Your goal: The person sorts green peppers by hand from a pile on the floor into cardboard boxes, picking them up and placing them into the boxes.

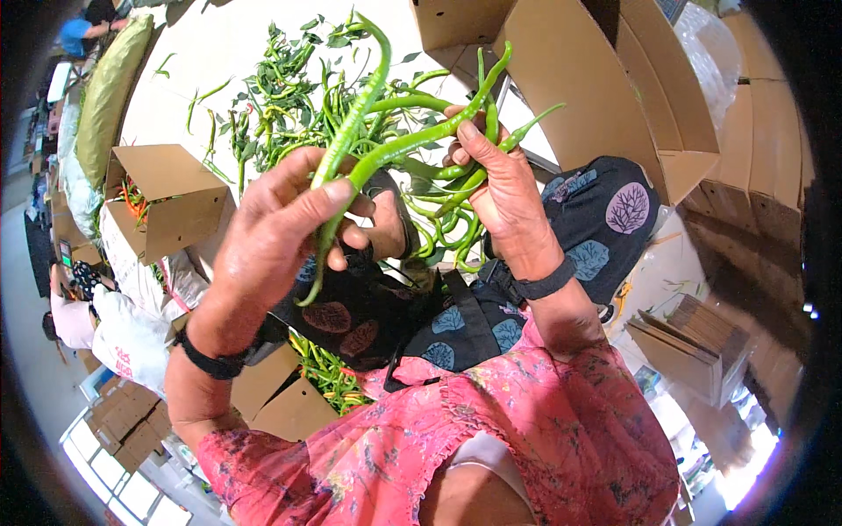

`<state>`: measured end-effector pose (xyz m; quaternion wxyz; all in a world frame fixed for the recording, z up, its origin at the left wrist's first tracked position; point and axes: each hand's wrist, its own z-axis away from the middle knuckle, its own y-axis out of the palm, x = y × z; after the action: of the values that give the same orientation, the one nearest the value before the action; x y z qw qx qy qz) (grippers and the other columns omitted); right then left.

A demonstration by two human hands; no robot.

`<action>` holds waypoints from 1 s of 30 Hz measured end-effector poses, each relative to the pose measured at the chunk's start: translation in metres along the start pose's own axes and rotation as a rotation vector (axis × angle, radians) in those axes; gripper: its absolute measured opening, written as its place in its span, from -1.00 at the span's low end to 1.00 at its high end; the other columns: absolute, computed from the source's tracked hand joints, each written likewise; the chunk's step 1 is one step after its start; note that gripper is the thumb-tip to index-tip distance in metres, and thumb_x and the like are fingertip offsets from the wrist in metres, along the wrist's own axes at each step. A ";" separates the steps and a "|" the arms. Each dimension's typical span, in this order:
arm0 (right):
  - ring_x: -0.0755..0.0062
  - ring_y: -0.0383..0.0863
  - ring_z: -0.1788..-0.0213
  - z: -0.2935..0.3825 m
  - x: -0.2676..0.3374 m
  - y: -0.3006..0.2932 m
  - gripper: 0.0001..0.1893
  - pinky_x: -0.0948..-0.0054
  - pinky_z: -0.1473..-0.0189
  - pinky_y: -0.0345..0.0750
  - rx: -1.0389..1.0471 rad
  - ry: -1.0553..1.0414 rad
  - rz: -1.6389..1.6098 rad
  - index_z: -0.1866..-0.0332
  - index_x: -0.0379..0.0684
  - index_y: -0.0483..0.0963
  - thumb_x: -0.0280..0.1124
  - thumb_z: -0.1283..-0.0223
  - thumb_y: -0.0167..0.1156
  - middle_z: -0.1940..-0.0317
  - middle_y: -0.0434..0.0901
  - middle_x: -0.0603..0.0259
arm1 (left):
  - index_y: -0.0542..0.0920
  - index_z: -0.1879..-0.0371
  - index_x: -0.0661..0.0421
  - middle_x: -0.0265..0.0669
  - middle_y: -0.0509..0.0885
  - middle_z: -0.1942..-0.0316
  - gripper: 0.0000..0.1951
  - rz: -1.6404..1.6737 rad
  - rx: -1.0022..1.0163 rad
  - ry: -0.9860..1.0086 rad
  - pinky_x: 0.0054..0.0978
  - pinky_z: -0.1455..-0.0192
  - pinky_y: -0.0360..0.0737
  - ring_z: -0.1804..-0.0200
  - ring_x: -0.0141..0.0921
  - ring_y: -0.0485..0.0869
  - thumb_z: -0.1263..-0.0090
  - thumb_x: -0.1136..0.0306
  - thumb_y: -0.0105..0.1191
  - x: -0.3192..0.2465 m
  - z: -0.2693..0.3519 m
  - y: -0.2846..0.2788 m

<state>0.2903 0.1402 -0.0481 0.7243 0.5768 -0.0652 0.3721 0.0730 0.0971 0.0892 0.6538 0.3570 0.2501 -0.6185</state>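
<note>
Long green chili peppers are in both of my hands, above my lap. My left hand [289, 210] pinches a pale green pepper [352, 118] and a curved green pepper [395, 148] between thumb and fingers; the curved one reaches across to my right hand. Several peppers, one with its stem pointing right, are gripped by my right hand [500, 177], its thumb on top. Behind the hands, a heap of green peppers with leaves [289, 98] lies on the white floor. More green peppers [447, 230] lie between my legs, partly hidden by the hands.
An open cardboard box [572, 79] stands at upper right. A smaller box [177, 204] with red peppers is at left; another box [296, 407] stands beside green peppers near my left elbow. Flattened cardboard [684, 348] lies right. White sacks [131, 335] and other people are at far left.
</note>
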 end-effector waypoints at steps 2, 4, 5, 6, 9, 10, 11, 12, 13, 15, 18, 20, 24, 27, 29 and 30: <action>0.66 0.51 0.34 0.004 0.002 -0.005 -0.71 0.59 0.22 0.55 0.013 -0.003 -0.028 -0.09 -0.23 0.52 -0.40 -0.31 0.26 0.26 0.56 0.38 | 0.46 -0.12 0.21 -0.21 0.67 0.25 -0.67 0.001 -0.030 0.034 -0.68 0.54 0.51 0.43 -0.53 0.62 -0.47 0.33 0.05 0.013 0.003 0.011; 0.62 0.52 0.29 0.009 0.003 -0.010 -0.72 0.56 0.17 0.55 -0.058 0.064 -0.162 -0.08 -0.24 0.51 -0.40 -0.33 0.24 0.22 0.57 0.29 | 0.46 -0.12 0.21 -0.22 0.67 0.25 -0.68 0.013 -0.066 0.070 -0.71 0.54 0.46 0.44 -0.56 0.60 -0.48 0.32 0.05 0.018 0.004 0.016; 0.62 0.52 0.29 0.010 0.005 -0.017 -0.72 0.56 0.17 0.55 -0.065 0.054 -0.166 -0.08 -0.24 0.51 -0.40 -0.33 0.24 0.22 0.57 0.29 | 0.47 -0.12 0.21 -0.23 0.67 0.26 -0.68 0.033 -0.110 0.107 -0.74 0.55 0.41 0.46 -0.59 0.57 -0.48 0.31 0.05 0.018 0.003 0.018; 0.58 0.52 0.27 0.009 0.007 -0.025 -0.73 0.52 0.13 0.56 -0.048 0.090 -0.213 -0.08 -0.24 0.50 -0.41 -0.34 0.22 0.19 0.58 0.24 | 0.45 -0.16 0.20 -0.29 0.62 0.29 -0.66 -0.002 -0.192 0.110 -0.79 0.51 0.31 0.49 -0.64 0.44 -0.49 0.32 0.00 0.014 0.001 0.025; 0.45 0.56 0.19 0.010 0.004 -0.042 -0.72 0.43 0.00 0.56 -0.134 0.056 -0.231 -0.11 -0.26 0.46 -0.47 -0.34 0.18 0.14 0.58 0.12 | 0.52 -0.04 0.23 -0.27 0.65 0.28 -0.73 -0.125 -0.170 0.303 -0.69 0.42 0.41 0.44 -0.59 0.53 -0.48 0.34 -0.02 -0.010 -0.032 0.028; 0.41 0.59 0.15 0.011 0.005 -0.048 -0.71 0.43 0.01 0.56 -0.094 0.031 -0.198 -0.12 -0.25 0.47 -0.46 -0.34 0.17 0.15 0.60 0.15 | 0.54 -0.01 0.25 -0.27 0.67 0.27 -0.73 -0.179 -0.155 0.450 -0.66 0.36 0.43 0.40 -0.57 0.55 -0.47 0.33 -0.01 -0.026 -0.053 0.030; 0.38 0.62 0.12 0.012 0.003 -0.047 -0.71 0.44 0.02 0.57 -0.032 0.028 -0.170 -0.12 -0.24 0.47 -0.44 -0.34 0.17 0.15 0.62 0.17 | 0.55 0.02 0.26 -0.27 0.68 0.25 -0.73 -0.240 -0.170 0.600 -0.63 0.30 0.45 0.37 -0.56 0.57 -0.46 0.33 -0.01 -0.049 -0.072 0.030; 0.36 0.62 0.13 0.012 0.002 -0.036 -0.70 0.42 -0.01 0.56 -0.005 0.006 -0.132 -0.13 -0.24 0.47 -0.45 -0.32 0.17 0.15 0.62 0.16 | 0.56 0.01 0.24 -0.33 0.66 0.29 -0.73 -0.361 -0.058 0.711 -0.62 0.24 0.44 0.37 -0.55 0.54 -0.47 0.32 0.00 -0.088 -0.111 0.006; 0.35 0.62 0.13 0.010 -0.003 -0.033 -0.71 0.40 -0.03 0.56 0.076 0.000 -0.161 -0.11 -0.25 0.47 -0.47 -0.31 0.17 0.14 0.62 0.13 | 0.56 -0.01 0.22 -0.39 0.64 0.33 -0.73 -0.487 0.055 0.815 -0.61 0.18 0.43 0.37 -0.55 0.51 -0.48 0.31 0.00 -0.120 -0.131 -0.020; 0.31 0.63 0.11 0.009 0.012 -0.043 -0.71 0.36 -0.06 0.57 0.038 -0.008 -0.253 -0.10 -0.26 0.47 -0.48 -0.30 0.17 0.12 0.63 0.10 | 0.33 -0.26 0.20 -0.15 0.47 -0.05 -0.58 -0.177 -0.080 0.856 -0.36 -0.13 0.47 -0.03 -0.34 0.47 -0.54 0.25 -0.04 -0.112 -0.144 0.027; 0.27 0.64 0.05 0.009 0.025 -0.042 -0.73 0.32 -0.11 0.57 0.070 -0.048 -0.291 -0.09 -0.26 0.48 -0.50 -0.31 0.16 0.09 0.62 0.04 | 0.41 -0.17 0.23 -0.19 0.52 0.03 -0.65 -0.101 -0.088 0.822 -0.43 -0.04 0.45 0.05 -0.39 0.50 -0.53 0.28 -0.03 -0.090 -0.146 0.025; 0.30 0.64 0.05 0.012 0.029 -0.044 -0.71 0.33 -0.13 0.57 0.073 -0.085 -0.267 -0.12 -0.23 0.47 -0.47 -0.33 0.16 0.07 0.62 0.07 | 0.60 0.03 0.25 -0.34 0.68 0.27 -0.75 -0.343 -0.112 0.772 -0.64 0.20 0.42 0.29 -0.57 0.57 -0.46 0.36 0.02 -0.043 -0.127 0.036; 0.35 0.59 -0.06 0.016 0.022 -0.041 -0.62 0.33 -0.20 0.52 0.049 -0.127 -0.204 -0.22 -0.15 0.44 -0.38 -0.33 0.22 -0.01 0.60 0.16 | 0.59 -0.10 0.27 -0.30 0.69 0.15 -0.66 -0.476 -0.120 0.529 -0.56 0.14 0.51 0.11 -0.53 0.59 -0.42 0.35 0.09 0.031 -0.085 0.090; 0.28 0.52 -0.15 0.025 0.024 -0.022 -0.58 0.32 -0.34 0.40 -0.003 -0.082 -0.249 -0.26 -0.22 0.39 -0.33 -0.35 0.19 -0.03 0.56 0.14 | 0.58 -0.07 0.26 -0.03 0.60 0.06 -0.66 -0.889 -0.224 1.050 -0.34 0.02 0.57 0.07 -0.14 0.63 -0.29 0.58 0.13 0.072 -0.082 0.112; 0.30 0.54 -0.13 0.027 0.025 -0.023 -0.61 0.30 -0.28 0.44 0.048 -0.087 -0.259 -0.21 -0.20 0.42 -0.32 -0.34 0.21 -0.05 0.56 0.15 | 0.59 -0.06 0.24 0.00 0.58 0.06 -0.64 -0.895 -0.255 1.051 -0.31 0.00 0.56 0.06 -0.10 0.61 -0.25 0.61 0.14 0.083 -0.076 0.111; 0.32 0.55 -0.12 0.028 0.025 -0.024 -0.64 0.29 -0.23 0.49 0.093 -0.093 -0.272 -0.17 -0.19 0.44 -0.31 -0.34 0.23 -0.07 0.56 0.15 | 0.59 -0.05 0.23 0.03 0.56 0.06 -0.62 -0.902 -0.282 1.048 -0.28 -0.03 0.55 0.05 -0.05 0.60 -0.21 0.65 0.15 0.085 -0.072 0.112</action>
<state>0.3327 0.1255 -0.0442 0.7365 0.6300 -0.0026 0.2462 0.2007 0.0967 -0.0032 0.1670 0.3812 0.7333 -0.5377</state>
